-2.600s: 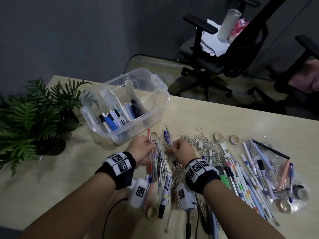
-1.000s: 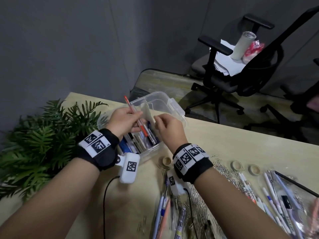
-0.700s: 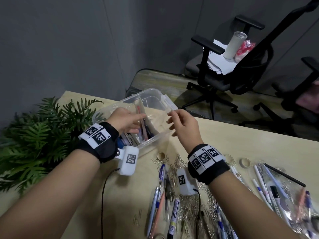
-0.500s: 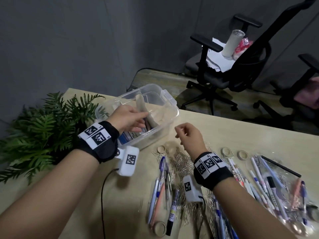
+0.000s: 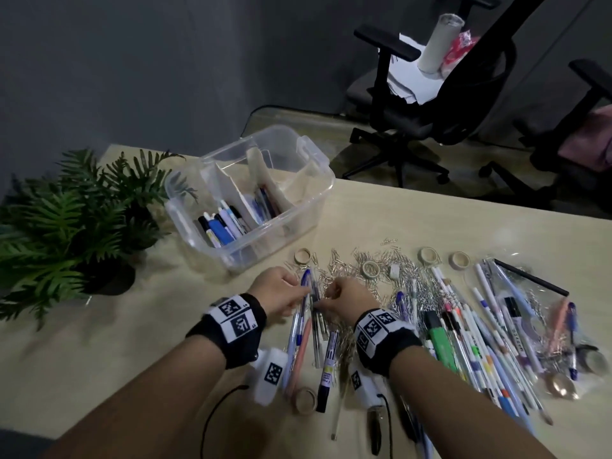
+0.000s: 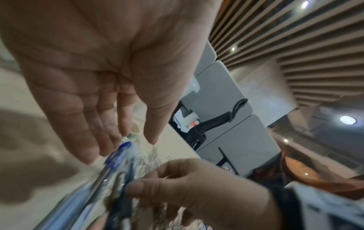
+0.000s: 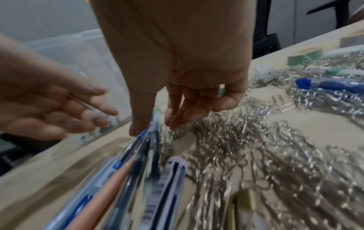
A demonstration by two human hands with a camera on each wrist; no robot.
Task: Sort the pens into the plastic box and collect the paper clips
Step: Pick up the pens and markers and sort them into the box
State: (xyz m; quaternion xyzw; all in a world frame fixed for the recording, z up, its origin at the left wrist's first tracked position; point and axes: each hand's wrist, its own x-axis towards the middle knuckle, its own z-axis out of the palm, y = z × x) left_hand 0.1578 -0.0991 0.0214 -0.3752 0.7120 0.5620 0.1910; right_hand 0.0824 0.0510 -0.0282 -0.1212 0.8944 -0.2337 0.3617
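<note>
Several pens (image 5: 313, 313) lie side by side on the table between my hands. My left hand (image 5: 294, 289) reaches in from the left with straight fingers (image 6: 88, 149); they touch the cap end of a blue pen (image 6: 118, 154). From the right, my right hand (image 5: 319, 302) comes in with curled fingers, and its thumb (image 7: 138, 124) and fingertips (image 7: 173, 119) pinch a dark pen (image 7: 154, 140). A heap of silver paper clips (image 5: 361, 270) spreads to the right of the hands. The clear plastic box (image 5: 308, 150) stands behind them with pens in its left compartments.
A potted fern (image 5: 66, 223) stands at the table's left. More pens, markers and a clear pouch (image 5: 516, 326) cover the right side. Tape rolls (image 5: 302, 256) lie among the clips. Office chairs (image 5: 430, 104) stand past the table's far edge.
Both hands have left the box and come back down to the pens on the table. The left hand no longer holds the pens it carried to the box.
</note>
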